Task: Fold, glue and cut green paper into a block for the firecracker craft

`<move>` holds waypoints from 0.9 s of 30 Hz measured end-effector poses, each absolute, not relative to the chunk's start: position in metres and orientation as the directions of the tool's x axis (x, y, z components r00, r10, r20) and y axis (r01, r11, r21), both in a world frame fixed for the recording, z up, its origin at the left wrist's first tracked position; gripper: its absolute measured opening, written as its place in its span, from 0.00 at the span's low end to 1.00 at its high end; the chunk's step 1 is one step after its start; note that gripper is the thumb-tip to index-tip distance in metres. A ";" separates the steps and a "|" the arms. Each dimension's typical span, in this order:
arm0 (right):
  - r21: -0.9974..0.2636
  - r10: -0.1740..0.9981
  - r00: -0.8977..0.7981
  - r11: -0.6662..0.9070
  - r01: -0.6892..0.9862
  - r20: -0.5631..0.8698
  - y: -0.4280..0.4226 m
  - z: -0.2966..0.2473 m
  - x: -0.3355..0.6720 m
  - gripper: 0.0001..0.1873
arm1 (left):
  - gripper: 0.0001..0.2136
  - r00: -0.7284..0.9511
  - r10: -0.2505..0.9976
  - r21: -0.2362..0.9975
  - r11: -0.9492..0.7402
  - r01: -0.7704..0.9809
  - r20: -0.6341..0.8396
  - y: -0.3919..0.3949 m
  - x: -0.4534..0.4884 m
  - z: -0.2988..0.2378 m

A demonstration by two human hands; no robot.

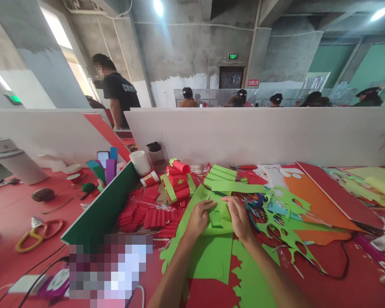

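Observation:
My left hand (199, 219) and my right hand (239, 217) meet over a folded strip of light green paper (218, 217), and both pinch it with curled fingers. Under them lies a large light green sheet (208, 256) on the red table. Behind the hands sit flat green strips (226, 179) and a bundle of red paper rolls with green bands and a yellow star (178, 184). Several pleated red paper pieces (149, 214) lie to the left of my left hand.
A green cut-out scrap with holes (285, 222), orange card (311, 201) and red card (336, 194) lie to the right. A green board (99, 209) leans at the left, near a white cup (140, 162) and scissors (40, 233). White partitions (263, 134) back the table; people work beyond.

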State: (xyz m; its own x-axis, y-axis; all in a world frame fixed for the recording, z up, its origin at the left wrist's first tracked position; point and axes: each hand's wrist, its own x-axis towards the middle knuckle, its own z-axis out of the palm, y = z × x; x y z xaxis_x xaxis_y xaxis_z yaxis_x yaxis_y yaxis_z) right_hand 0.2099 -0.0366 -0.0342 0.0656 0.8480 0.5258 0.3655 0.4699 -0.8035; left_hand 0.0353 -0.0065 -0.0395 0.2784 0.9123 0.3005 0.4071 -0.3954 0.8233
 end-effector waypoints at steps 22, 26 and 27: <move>-0.673 0.823 -0.513 0.526 0.521 0.246 -0.053 0.008 0.257 0.23 | 0.23 0.271 0.891 0.808 -0.447 0.385 0.364 -0.004 0.032 -0.040; -0.677 0.826 -0.460 0.543 0.497 0.325 -0.053 0.018 0.267 0.21 | 0.23 0.268 0.898 0.818 -0.430 0.381 0.348 -0.003 0.032 -0.040; -0.688 0.845 -0.403 0.525 0.502 0.351 -0.051 0.019 0.272 0.19 | 0.22 0.267 0.902 0.823 -0.421 0.382 0.338 -0.003 0.032 -0.039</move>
